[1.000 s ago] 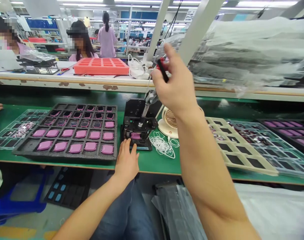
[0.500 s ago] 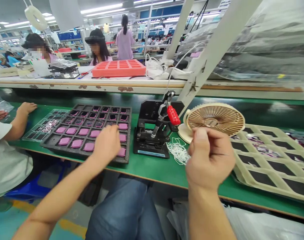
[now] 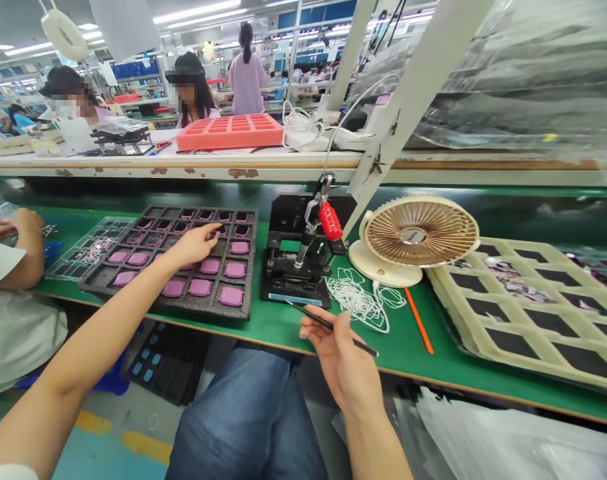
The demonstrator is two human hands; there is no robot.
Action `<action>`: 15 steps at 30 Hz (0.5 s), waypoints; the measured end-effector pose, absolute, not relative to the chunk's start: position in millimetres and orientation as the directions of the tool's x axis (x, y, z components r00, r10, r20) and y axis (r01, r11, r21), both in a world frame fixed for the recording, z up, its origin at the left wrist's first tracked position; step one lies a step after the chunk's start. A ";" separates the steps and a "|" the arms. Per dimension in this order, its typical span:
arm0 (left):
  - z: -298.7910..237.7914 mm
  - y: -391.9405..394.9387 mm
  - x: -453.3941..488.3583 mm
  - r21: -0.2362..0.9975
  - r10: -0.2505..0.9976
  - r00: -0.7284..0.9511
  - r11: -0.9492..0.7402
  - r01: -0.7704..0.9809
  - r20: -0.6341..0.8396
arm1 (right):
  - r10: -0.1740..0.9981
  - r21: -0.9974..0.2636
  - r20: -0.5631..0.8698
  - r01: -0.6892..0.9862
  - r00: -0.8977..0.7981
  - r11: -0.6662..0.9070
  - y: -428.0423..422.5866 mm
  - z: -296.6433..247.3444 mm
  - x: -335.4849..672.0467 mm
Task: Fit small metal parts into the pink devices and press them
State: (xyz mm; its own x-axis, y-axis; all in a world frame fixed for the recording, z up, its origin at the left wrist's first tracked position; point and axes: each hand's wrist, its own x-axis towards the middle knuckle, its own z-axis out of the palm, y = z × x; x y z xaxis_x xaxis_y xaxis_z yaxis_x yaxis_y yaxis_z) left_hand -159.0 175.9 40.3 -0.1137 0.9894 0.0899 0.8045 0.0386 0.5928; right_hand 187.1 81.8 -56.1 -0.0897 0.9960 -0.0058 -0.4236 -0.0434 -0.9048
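Observation:
My left hand (image 3: 197,243) reaches over the black foam tray (image 3: 148,293), fingers pinched over a cell in its upper rows; what they hold is too small to make out. The tray carries pink oval parts (image 3: 231,295) in its near rows and darker framed parts farther back. My right hand (image 3: 344,360) hovers at the green bench's near edge, gripping thin black tweezers (image 3: 328,325) that point left. Between my hands stands a black hand press (image 3: 298,257) with a red-handled lever (image 3: 329,221). A tangle of white thread loops (image 3: 359,299) lies just right of the press.
A beige desk fan (image 3: 417,237) stands right of the press, an orange stick (image 3: 419,321) in front of it. Cream compartment trays (image 3: 528,313) fill the right side. A co-worker's arm (image 3: 18,250) rests at the left beside a clear tray (image 3: 83,257). People sit beyond the raised shelf with an orange tray (image 3: 230,131).
My right hand left the press lever, dropped to the bench's near edge and now holds tweezers. My left hand moved from the press base over to the foam tray's upper rows.

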 end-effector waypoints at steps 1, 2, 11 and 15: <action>44.1 167.8 -161.6 0.651 0.990 -0.109 0.023 0.759 0.093 | 0.997 -0.906 0.012 -0.423 -0.071 -0.019 77.8 -58.8 185.9; 47.4 157.4 -161.9 0.695 0.990 -0.102 0.004 0.719 0.099 | 0.998 -0.909 0.039 -0.417 -0.050 0.014 74.0 -60.9 184.5; 13.6 21.3 -48.3 0.956 0.990 0.064 0.138 -0.257 -0.126 | 0.799 -0.801 0.598 -0.092 -0.058 0.592 38.5 -34.6 160.7; -8.0 -7.4 -10.4 0.960 0.982 0.022 0.187 -0.209 -0.186 | 0.679 -0.699 0.706 -0.043 -0.203 0.714 25.2 -34.4 157.7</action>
State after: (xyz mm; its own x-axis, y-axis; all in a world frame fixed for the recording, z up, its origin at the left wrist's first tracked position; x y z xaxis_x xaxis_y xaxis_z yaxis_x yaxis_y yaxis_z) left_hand -10.4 -7.4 -8.0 0.0221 0.9823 -0.1861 -0.2089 0.1865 0.9600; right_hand 157.7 25.2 -34.4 -0.2025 0.6787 0.7059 -0.0425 0.7141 -0.6988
